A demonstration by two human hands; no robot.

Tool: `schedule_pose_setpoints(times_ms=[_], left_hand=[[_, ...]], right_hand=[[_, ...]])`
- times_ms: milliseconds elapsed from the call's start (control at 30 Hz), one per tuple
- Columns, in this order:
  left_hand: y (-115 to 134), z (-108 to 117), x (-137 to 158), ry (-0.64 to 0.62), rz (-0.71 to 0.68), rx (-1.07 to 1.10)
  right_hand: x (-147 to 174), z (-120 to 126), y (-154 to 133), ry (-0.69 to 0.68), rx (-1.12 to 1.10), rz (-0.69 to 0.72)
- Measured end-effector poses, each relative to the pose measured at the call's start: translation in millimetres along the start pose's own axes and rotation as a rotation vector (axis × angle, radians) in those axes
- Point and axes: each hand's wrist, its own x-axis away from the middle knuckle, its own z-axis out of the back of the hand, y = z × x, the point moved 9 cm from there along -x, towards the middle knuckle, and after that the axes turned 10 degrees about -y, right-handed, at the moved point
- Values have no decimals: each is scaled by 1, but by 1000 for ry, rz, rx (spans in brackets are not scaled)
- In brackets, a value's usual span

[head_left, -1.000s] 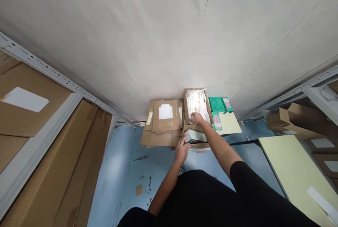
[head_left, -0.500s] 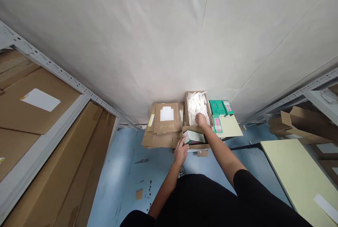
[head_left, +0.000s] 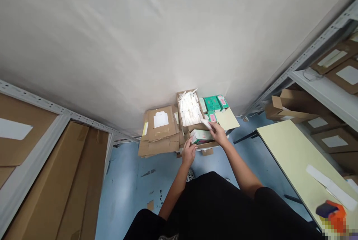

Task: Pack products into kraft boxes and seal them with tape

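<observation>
My right hand (head_left: 219, 134) pinches a slim white packet (head_left: 206, 123) above the near edge of a cardboard box full of similar white packets; that box's rim (head_left: 179, 110) shows on its left side. Just in front stands a smaller open carton (head_left: 206, 145). A white and green box (head_left: 200, 135) lies inside it. At the left end of this box, my left hand (head_left: 189, 152) has its fingers closed on the edge. Several green boxes (head_left: 214, 102) with pink labels stand to the right.
Flattened cardboard (head_left: 158, 147) with a white label lies on the left. A pale yellow table (head_left: 296, 154) at the right holds white strips and an orange item (head_left: 337, 212). Shelves with cartons (head_left: 56, 180) flank both sides, and a grey wall (head_left: 156, 38) rises behind.
My right hand has drawn a white packet out of the full box and moved towards me and to the right. My left hand stays at the white and green box. The view has turned right.
</observation>
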Motion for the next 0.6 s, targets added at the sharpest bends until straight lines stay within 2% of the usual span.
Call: schedule_pose_setpoints(times_ms=[67,133,300,433,600], left_hand=[[18,-12,-8,-14,-15,-13],[38,-27,-18,-24,-42,-22],[98,-74,-48,-54,-155,-8],[153,-122,-74,-91,-250,7],[223,-195,-103,-198,-358,28]], right_hand=[[22,15,12,-43,9,-22],[44,39,25,-32,25,-65],[105,127,54,155,61,-144],[160,192,81,283,104,-219],[235,257,115,382,193,-317]])
